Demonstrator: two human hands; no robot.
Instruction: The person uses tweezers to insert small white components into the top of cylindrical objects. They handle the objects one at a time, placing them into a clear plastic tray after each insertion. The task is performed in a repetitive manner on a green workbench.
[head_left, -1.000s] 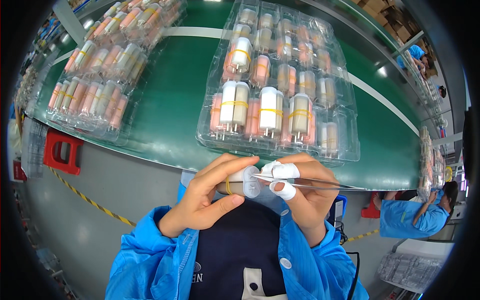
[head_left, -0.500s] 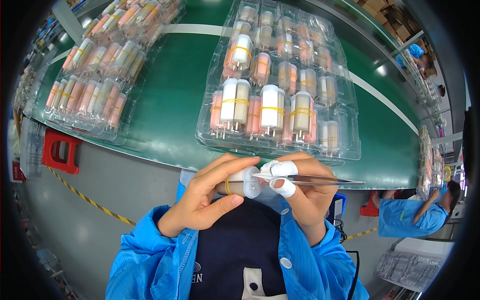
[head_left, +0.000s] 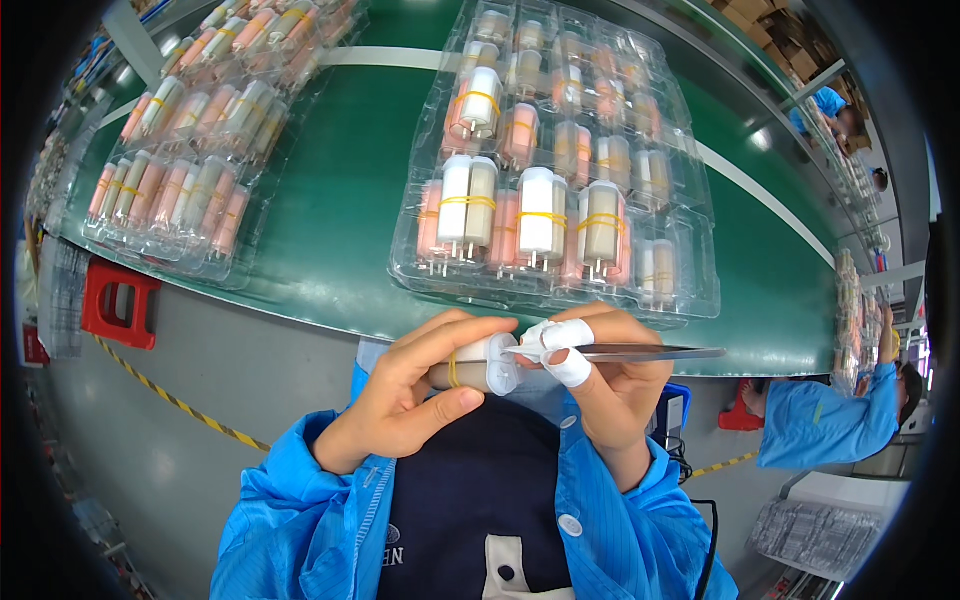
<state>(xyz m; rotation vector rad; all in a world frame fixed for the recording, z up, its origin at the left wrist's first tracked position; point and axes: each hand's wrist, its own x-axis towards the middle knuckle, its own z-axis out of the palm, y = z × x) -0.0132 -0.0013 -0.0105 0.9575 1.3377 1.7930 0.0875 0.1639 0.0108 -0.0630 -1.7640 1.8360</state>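
My left hand is closed round a paired-cylinder unit, white on one side and greyish on the other, with a yellow rubber band about it. Its pale, translucent end faces right. In my right hand, metal tweezers are pinched between finger and thumb, both wrapped in white tape. The tweezers' tip meets the end of the unit; whether it grips anything there is too small to tell. Beyond my hands, a clear plastic tray holds rows of similar banded white, grey and pink units with metal pins.
A green work table curves across ahead of me. More stacked clear trays of units stand at its left. Red stools sit on the floor at left and right. Another person in blue works at the right.
The tweezers have rolled slightly, their arms now looking closer together. My left hand keeps its hold on the unit. At right, the other person has raised an arm.
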